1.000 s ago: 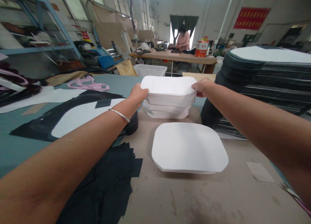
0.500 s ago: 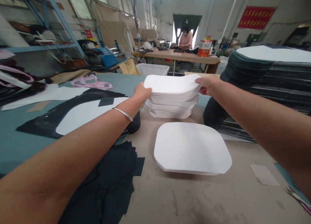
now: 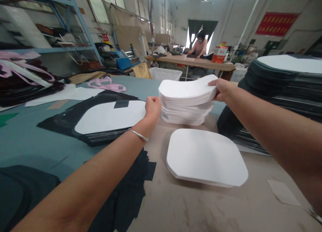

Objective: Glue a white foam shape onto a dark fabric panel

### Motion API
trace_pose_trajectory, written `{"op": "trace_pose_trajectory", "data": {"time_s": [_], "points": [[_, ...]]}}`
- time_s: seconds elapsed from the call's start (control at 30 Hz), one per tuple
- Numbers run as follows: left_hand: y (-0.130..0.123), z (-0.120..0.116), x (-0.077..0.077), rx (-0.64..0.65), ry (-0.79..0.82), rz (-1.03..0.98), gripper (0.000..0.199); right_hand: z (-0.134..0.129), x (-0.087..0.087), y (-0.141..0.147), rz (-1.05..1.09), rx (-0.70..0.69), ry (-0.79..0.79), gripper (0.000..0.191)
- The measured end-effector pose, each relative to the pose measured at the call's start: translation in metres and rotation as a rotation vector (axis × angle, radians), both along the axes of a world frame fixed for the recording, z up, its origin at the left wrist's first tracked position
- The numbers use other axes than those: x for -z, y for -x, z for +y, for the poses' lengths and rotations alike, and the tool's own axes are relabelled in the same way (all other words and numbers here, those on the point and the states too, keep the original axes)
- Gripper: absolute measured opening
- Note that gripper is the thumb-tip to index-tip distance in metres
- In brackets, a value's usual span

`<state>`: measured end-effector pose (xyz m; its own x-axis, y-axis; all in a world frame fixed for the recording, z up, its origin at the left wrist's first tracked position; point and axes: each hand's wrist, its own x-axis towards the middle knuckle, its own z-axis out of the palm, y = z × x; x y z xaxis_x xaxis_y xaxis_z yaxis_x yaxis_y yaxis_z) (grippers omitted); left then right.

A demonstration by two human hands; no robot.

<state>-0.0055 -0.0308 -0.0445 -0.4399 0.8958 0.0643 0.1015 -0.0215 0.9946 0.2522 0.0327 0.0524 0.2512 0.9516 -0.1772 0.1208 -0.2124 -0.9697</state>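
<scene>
A tall stack of white rounded-corner sheets [image 3: 186,106] stands on the table in front of me, its upper layers bowed up at the right end. My right hand [image 3: 221,89] pinches that raised right end, thumb on top and fingers at the side. Against the stack's left side is my left hand [image 3: 153,108], its fingers curled closed; whatever they hold, if anything, is hidden. Nearer to me lies a lower pile of the same white sheets [image 3: 206,156], untouched by either hand.
Dark stacked pieces [image 3: 281,81] rise on the right. On the left lie a black pile with a white top sheet [image 3: 108,118], dark fabric pieces [image 3: 120,191] and pink straps [image 3: 107,83]. A small pale scrap [image 3: 283,192] lies front right. Another person [image 3: 200,46] works at a far table.
My left hand has shifted from the top left corner of the tall stack down to its side, fingers more curled. My right hand keeps its grip. The view has turned slightly left.
</scene>
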Motion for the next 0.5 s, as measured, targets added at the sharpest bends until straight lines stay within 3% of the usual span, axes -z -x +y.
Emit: {"op": "trace_pose_trajectory", "data": {"time_s": [0.13,0.27,0.5], "points": [[-0.024,-0.031,0.008,0.222,0.030,-0.344,0.012,-0.003,-0.023,0.013,-0.004,0.061,-0.076,0.056],[-0.053,-0.034,0.000,0.458,0.062,-0.637,0.010,-0.012,-0.048,0.031,-0.011,0.111,-0.157,0.056],[-0.075,-0.022,-0.007,0.471,0.109,-0.936,0.013,-0.046,-0.089,0.053,0.066,0.064,-0.333,0.062]]}}
